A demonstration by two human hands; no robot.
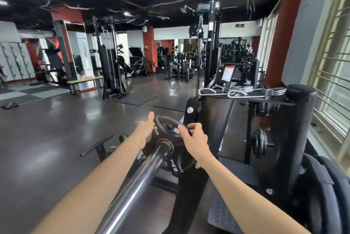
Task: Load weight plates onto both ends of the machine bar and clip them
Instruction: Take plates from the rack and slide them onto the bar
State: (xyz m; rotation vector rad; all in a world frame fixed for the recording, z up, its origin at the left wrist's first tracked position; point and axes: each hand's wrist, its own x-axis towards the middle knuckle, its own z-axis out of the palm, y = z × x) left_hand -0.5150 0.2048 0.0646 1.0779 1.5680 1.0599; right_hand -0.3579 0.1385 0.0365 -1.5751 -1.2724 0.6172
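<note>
Weight plate (166, 139), black and marked 2.5 KG in white on its face, sits threaded on the chrome machine bar (136, 182), which runs from the lower middle of the view up to a ringed collar at the plate's centre hole. Both hands are on this plate. The left hand (144, 129) lies flat against the plate's left edge, fingers straight and together, thumb tip pointing up past the rim. The right hand (195, 139) grips the upper right of the plate, its fingers curled over the rim beside the grip opening and the thumb laid across the front face. Behind the plate stands the black upright of the machine frame (191, 114), with a silver bolt head near its top; the plate appears close to it, though whether they touch cannot be told. On a black shelf (272, 100) of the machine, above and to the right of the hands, lie chrome spring clips (244, 89), one near the shelf's left end and another coil by its right end next to a black roller pad (301, 105). Further plates (260, 142) hang on a storage peg below that shelf. The dark gym floor (56, 129) spreads out to the left, with other exercise machines standing well apart in the background.
</note>
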